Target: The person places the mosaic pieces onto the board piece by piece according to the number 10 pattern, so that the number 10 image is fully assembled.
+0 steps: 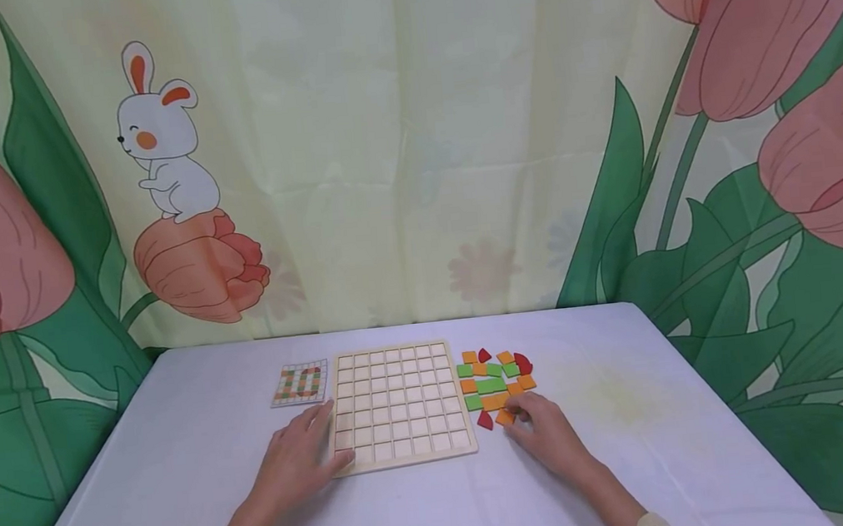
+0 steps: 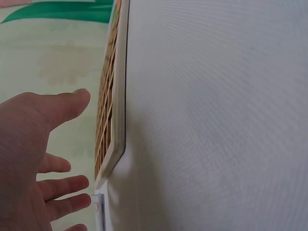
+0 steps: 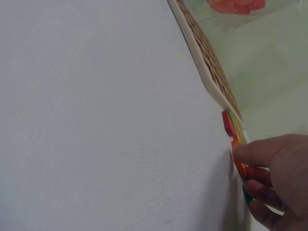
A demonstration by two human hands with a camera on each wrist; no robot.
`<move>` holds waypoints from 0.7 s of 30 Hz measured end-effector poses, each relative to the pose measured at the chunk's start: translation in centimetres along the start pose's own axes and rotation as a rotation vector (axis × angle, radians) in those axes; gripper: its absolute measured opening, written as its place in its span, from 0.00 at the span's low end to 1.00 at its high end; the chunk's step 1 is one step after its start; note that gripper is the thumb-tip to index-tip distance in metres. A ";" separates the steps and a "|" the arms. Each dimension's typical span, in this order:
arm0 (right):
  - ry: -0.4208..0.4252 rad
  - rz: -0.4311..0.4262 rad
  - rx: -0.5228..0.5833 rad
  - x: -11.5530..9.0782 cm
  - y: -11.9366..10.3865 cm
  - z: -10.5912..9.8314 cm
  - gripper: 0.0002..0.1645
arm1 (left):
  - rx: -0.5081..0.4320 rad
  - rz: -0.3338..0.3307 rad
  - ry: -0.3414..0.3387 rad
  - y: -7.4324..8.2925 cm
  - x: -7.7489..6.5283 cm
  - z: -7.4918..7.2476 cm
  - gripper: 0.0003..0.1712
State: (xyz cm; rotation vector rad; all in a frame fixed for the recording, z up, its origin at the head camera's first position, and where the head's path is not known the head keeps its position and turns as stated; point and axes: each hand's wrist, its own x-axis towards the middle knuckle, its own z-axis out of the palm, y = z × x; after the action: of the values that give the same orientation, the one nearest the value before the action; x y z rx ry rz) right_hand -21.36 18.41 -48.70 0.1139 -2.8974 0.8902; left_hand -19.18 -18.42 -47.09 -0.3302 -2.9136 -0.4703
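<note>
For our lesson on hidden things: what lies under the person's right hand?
Partly visible near the thumb of the right hand is an orange tile; white cloth shows beside the hand. Whatever the fingers and palm cover cannot be seen.

- the orange tile (image 1: 504, 418) at the right hand's (image 1: 551, 433) fingertips is partly covered by them; whether they grip it cannot be told.
- under the left hand's (image 1: 295, 456) fingers and thumb, part of the gridded board's (image 1: 397, 398) left edge is hidden.
- beyond the left fingers, the card's (image 1: 300, 383) pattern is too small to read fully.
- above the right thumb, other tiles (image 3: 228, 123) merge into a blurred strip in the right wrist view.
</note>
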 end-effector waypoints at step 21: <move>0.017 0.001 0.035 0.5 -0.6 -0.2 0.18 | -0.008 -0.008 -0.061 -0.5 0.0 1.1 0.47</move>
State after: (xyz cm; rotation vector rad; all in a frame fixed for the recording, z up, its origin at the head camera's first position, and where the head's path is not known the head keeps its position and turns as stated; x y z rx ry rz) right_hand -21.78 17.98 -48.16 0.1075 -2.8672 0.9372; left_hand -19.46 -18.53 -48.30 -0.3402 -2.9740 -0.4809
